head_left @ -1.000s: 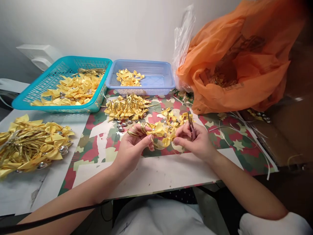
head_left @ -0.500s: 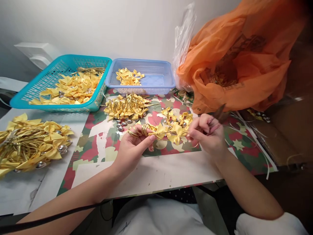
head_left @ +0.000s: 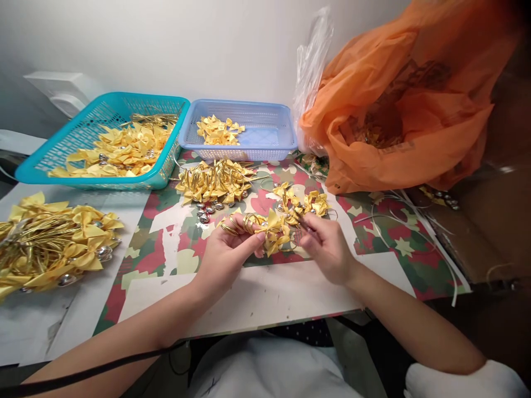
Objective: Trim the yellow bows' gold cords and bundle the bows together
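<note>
I see left hand (head_left: 230,246) grip pinched on yellow bows (head_left: 277,235), right hand (head_left: 332,249) grip wrapped round blurred dark tool (head_left: 305,222), teal basket (head_left: 112,181) far left, orange bag (head_left: 406,166) far right.

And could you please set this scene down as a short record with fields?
Left hand: holding yellow bows and looped gold cord
Right hand: beside these bows, dark tool in its grip
Teal basket: large bow heap
Blue basket: smaller bow pile
Orange bag: open, contents unclear
</note>
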`<state>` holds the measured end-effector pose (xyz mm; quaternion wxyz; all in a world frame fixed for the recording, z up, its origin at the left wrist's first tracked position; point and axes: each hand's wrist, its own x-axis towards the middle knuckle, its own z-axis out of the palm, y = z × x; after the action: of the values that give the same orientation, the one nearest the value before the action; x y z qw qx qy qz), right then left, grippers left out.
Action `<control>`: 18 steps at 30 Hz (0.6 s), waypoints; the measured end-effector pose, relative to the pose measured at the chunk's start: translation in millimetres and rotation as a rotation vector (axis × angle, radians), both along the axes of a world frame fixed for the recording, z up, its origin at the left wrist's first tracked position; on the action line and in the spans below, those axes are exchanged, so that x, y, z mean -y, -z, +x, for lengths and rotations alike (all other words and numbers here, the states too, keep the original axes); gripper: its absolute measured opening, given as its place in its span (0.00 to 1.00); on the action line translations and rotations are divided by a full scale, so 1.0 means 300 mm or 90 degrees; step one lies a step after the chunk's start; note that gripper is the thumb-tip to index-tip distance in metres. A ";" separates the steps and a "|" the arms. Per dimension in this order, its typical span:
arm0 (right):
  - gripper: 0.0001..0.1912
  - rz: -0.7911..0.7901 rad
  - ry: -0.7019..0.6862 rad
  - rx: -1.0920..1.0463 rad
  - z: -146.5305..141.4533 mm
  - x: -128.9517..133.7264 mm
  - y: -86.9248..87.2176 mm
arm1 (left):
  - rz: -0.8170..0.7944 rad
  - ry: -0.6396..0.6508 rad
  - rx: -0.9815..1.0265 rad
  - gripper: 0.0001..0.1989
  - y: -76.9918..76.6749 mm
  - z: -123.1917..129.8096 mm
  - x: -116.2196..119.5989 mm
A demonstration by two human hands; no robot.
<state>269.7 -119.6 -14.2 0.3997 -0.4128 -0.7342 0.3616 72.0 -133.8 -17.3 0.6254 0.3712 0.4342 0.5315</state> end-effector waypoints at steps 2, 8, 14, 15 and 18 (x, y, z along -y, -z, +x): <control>0.23 0.019 -0.010 0.046 -0.026 0.019 0.014 | -0.037 -0.015 0.021 0.12 -0.005 0.008 -0.001; 0.20 0.043 0.050 0.149 -0.063 0.042 0.036 | -0.144 -0.015 0.127 0.16 -0.025 0.021 -0.002; 0.20 0.051 0.057 0.155 -0.066 0.037 0.041 | -0.135 0.009 0.127 0.15 -0.019 0.024 0.004; 0.20 0.053 0.057 0.156 -0.066 0.035 0.041 | -0.131 0.008 0.121 0.15 -0.018 0.024 0.004; 0.21 0.055 0.056 0.155 -0.066 0.032 0.038 | -0.118 0.001 0.107 0.15 -0.018 0.026 0.006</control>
<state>249.8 -129.2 -25.6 0.3409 -0.4677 -0.7733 0.2590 79.8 -135.5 -11.9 0.6916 0.2661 0.4274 0.5179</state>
